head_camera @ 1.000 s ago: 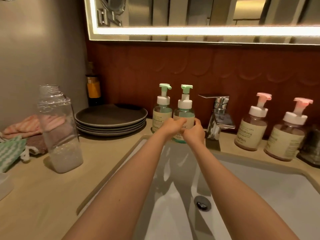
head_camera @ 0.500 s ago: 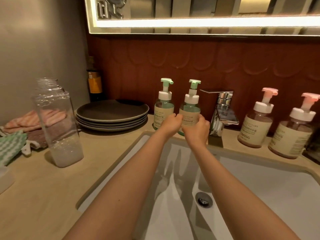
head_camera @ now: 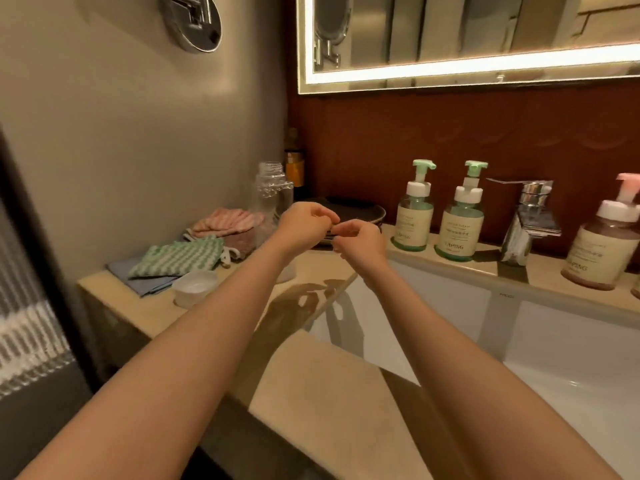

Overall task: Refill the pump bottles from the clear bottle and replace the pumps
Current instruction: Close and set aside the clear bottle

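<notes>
The clear bottle (head_camera: pixel 271 197), uncapped and upright, stands left of centre. The left green-pump bottle (head_camera: pixel 414 218) and right green-pump bottle (head_camera: pixel 462 228) stand side by side right of centre, pumps fitted. A pink-pump bottle (head_camera: pixel 604 247) stands at the right edge.

We see a plain grey wall (head_camera: pixel 121 116) across the upper left, with a round chrome fitting (head_camera: pixel 192 22) at its top. Upper right: mirror (head_camera: pixel 450 26) with a lit strip (head_camera: pixel 485 64) along its lower edge, giving warm light. Below it is dark red-brown panelling (head_camera: pixel 433 133) with scalloped relief. A beige tabletop (head_camera: pixel 311 375) runs from centre left to lower middle, with a white sink (head_camera: pixel 571 341) set into it at right. A chrome faucet (head_camera: pixel 526 216) stands on the ledge behind the sink. Left edge: dark frame (head_camera: pixel 41 237), then ribbed glass (head_camera: pixel 24 341).
</notes>
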Available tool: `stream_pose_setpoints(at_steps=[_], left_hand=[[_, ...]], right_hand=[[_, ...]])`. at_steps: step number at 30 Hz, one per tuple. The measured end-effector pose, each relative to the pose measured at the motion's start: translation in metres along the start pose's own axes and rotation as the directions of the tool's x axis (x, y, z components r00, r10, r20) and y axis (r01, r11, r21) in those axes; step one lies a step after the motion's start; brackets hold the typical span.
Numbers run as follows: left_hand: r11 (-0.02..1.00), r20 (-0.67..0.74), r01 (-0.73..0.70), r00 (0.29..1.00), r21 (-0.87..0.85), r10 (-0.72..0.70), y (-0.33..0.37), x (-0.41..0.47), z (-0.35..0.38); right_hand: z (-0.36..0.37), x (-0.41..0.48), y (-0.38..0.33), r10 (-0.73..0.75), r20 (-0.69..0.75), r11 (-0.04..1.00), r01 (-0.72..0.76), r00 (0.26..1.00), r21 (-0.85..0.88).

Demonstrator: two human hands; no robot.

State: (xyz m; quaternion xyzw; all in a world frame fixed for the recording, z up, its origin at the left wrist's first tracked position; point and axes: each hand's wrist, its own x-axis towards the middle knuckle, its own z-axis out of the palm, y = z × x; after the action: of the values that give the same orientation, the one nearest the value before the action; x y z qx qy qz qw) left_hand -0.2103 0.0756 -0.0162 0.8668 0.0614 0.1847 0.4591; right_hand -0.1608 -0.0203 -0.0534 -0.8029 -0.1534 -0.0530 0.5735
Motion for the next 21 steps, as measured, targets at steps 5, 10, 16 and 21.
stream_pose_setpoints(at_steps=[5, 10, 16, 21], left_hand=[[0.981, -0.11, 0.05, 0.993, 0.185, -0.03, -0.027, -0.017, -0.063], [0.614, -0.016, 0.254, 0.93, 0.748, -0.366, -0.067, -0.032, -0.093], [0.508, -0.053, 0.311, 0.887, 0.804, -0.458, -0.091, -0.036, -0.099], [0.723, -0.083, 0.36, 0.918, 0.589, -0.389, -0.083, -0.03, -0.102]], right_hand=[[0.051, -0.02, -0.022, -0.06, 0.25, 0.997, 0.071, 0.966, -0.037], [0.083, -0.032, -0.027, -0.074, 0.247, 0.992, 0.097, 0.966, -0.081], [0.086, -0.028, -0.029, -0.048, 0.265, 0.996, 0.066, 0.963, -0.061], [0.088, -0.031, -0.03, -0.062, 0.404, 0.997, 0.077, 0.913, -0.021]])
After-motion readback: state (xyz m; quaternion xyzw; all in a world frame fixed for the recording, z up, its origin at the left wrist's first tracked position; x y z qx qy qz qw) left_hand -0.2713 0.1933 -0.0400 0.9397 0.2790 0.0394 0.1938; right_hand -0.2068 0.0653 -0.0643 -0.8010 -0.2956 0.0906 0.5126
